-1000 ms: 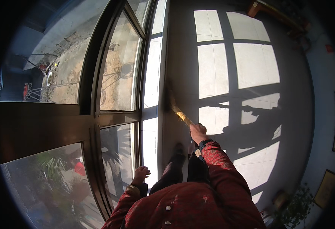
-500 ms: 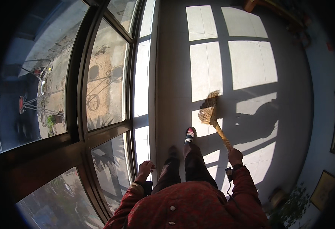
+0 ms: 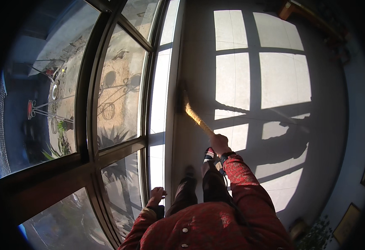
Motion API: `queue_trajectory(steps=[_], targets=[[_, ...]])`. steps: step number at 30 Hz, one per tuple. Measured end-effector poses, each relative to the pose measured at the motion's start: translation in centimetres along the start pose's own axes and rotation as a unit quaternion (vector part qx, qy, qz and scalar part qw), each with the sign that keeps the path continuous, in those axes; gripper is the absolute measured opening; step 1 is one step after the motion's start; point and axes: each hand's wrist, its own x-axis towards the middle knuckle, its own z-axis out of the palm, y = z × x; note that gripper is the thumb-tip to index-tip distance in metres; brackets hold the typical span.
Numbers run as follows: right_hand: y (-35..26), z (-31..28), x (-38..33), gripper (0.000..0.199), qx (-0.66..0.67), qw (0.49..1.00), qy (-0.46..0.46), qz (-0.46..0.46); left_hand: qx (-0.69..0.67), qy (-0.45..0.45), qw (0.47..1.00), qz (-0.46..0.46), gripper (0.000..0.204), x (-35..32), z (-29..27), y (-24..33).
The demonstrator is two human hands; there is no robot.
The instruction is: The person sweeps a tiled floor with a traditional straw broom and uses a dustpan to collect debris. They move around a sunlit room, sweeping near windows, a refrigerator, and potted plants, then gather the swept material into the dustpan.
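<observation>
My right hand [image 3: 220, 144] is closed around the straw-wrapped handle of a short broom [image 3: 198, 120]. The broom slants up and to the left, its handle lit by the sun. Its bristle end lies in dark shadow by the foot of the window ledge and is blurred, so its shape is hard to make out. My left hand [image 3: 158, 194] hangs empty beside the ledge, fingers loosely bent and a little apart. Below the broom, my striped shoe [image 3: 209, 154] is on the floor, with the other shoe [image 3: 190, 171] in shade.
Tall framed windows [image 3: 91, 104] run along the left above a pale ledge [image 3: 159, 91]. Window-shaped sunlight falls across the tiled floor [image 3: 284, 79]. Wooden furniture [image 3: 286, 10] stands at the far right. A leafy plant [image 3: 317, 233] and a framed picture [image 3: 346, 223] are at the lower right.
My right hand has swung left and forward with the broom. The bristle end has gone from the sunlit floor to the shadow beside the ledge. My left hand has hardly moved.
</observation>
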Motion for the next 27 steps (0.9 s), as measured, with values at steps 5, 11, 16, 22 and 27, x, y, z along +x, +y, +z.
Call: queue_trajectory(steps=[5, 11, 16, 22, 27], targets=[[0.4, -1.9, 5.7, 0.022, -0.007, 0.998, -0.036, 0.054, 0.015, -0.009, 1.0, -0.009, 0.031, 0.1, 0.9, 2.1], [12.0, -1.0, -6.0, 0.023, -0.007, 0.974, -0.067, 0.217, 0.013, -0.017, 0.997, 0.068, 0.037, 1.8, 1.3, 7.9], [16.8, -3.2, -19.5, 0.026, -0.029, 0.95, -0.11, 0.29, -0.067, -0.056, 0.995, 0.047, 0.029, 4.6, 1.7, 11.2], [12.8, -8.8, -20.8, 0.026, 0.013, 0.96, -0.016, 0.28, 0.023, -0.149, 0.988, 0.019, 0.02, 8.7, 2.9, 16.7], [7.7, -10.3, -10.9, 0.028, -0.006, 0.983, -0.008, 0.185, -0.062, -0.094, 0.993, 0.041, 0.024, 11.0, 4.0, 24.6]])
